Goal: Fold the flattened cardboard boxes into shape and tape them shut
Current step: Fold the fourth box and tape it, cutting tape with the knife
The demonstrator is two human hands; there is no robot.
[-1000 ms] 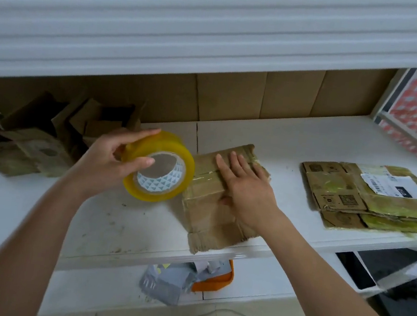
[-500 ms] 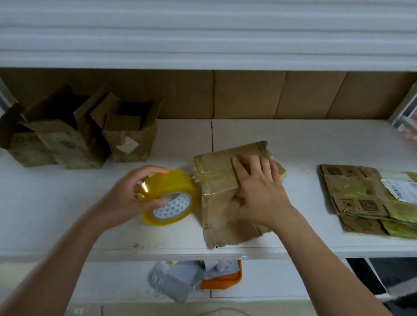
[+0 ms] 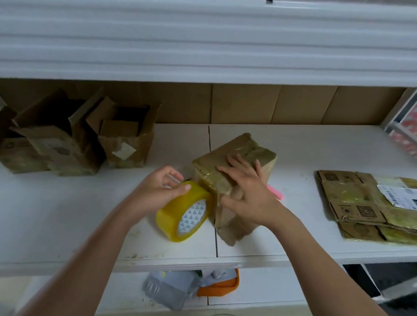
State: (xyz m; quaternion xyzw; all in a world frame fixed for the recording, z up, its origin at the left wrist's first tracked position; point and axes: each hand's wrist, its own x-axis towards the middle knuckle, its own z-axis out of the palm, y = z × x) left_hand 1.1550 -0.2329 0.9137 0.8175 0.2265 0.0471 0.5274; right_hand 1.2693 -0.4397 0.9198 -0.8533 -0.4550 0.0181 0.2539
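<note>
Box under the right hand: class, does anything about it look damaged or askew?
Yes. The box looks crumpled, and a ragged flap sticks out at its near bottom edge, unsealed. The right hand presses it; the left hand holds the tape roll against its side.

Soft, even light falls on the white shelf (image 3: 306,153), bright but flat, perhaps from the right, where the shelf looks palest. Shadows are faint; the darkest sits under the upper shelf (image 3: 215,41) along the back edge. The wide lens bows that upper shelf. The whole picture is slightly soft, with smeared detail toward the corners.
</note>
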